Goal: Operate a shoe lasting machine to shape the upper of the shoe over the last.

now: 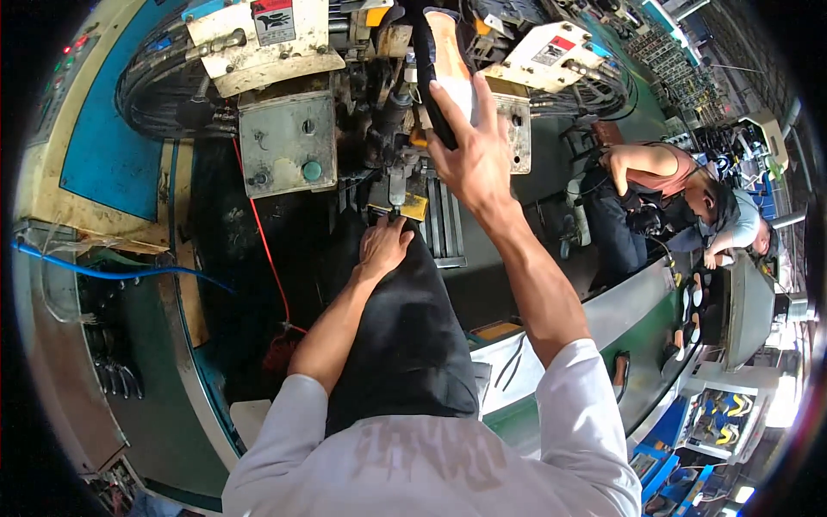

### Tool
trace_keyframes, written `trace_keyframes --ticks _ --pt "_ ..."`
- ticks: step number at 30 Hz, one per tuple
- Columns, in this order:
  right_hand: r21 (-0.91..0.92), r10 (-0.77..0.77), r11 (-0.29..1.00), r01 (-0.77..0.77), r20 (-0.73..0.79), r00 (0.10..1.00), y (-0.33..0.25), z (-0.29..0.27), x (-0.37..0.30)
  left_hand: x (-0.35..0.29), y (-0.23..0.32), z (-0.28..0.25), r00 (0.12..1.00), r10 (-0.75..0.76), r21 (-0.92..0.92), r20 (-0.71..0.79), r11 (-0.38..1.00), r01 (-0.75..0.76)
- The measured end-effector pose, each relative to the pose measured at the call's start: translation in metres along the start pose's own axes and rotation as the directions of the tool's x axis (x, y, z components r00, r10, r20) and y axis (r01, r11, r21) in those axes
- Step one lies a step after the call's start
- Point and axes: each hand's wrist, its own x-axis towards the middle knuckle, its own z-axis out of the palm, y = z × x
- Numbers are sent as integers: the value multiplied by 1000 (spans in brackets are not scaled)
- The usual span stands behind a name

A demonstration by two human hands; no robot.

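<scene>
At the top middle, a black shoe (447, 53) stands in the machine (392, 121), its orange-and-white underside toward me. My right hand (476, 155) is closed over its near end, with the fingers along the pale underside and the thumb at the black side. My left hand (383, 248) is lower down, above my dark trousers. Its fingers are curled together at the bottom end of a metal rod (397, 185), beside a yellow block (414, 207). What those fingers hold, if anything, is hidden.
A grey control box (287, 142) with a green button is left of the machine; bundled black hoses (142, 95) hang beyond it. A conveyor (637, 345) carrying several shoes runs along my right. Two people (663, 172) bend over work at the right. A blue hose (121, 271) crosses the left.
</scene>
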Motion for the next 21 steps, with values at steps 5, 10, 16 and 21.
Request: trace_keyframes --ticks 5,10,16,21 --pt "-39 -51 998 46 -131 990 -3 59 22 -18 -30 -9 973 76 -210 -220 970 -123" --pt "-46 -37 998 36 -24 999 -11 67 28 -26 -32 -20 952 -63 -405 -299 912 -66" --pt "-95 -306 952 291 -242 921 7 80 31 -77 -33 -36 958 4 -105 -285 994 -35" --pt "-113 -318 948 298 -296 901 7 82 34 -63 -32 -42 967 8 -12 -254 1000 -11"
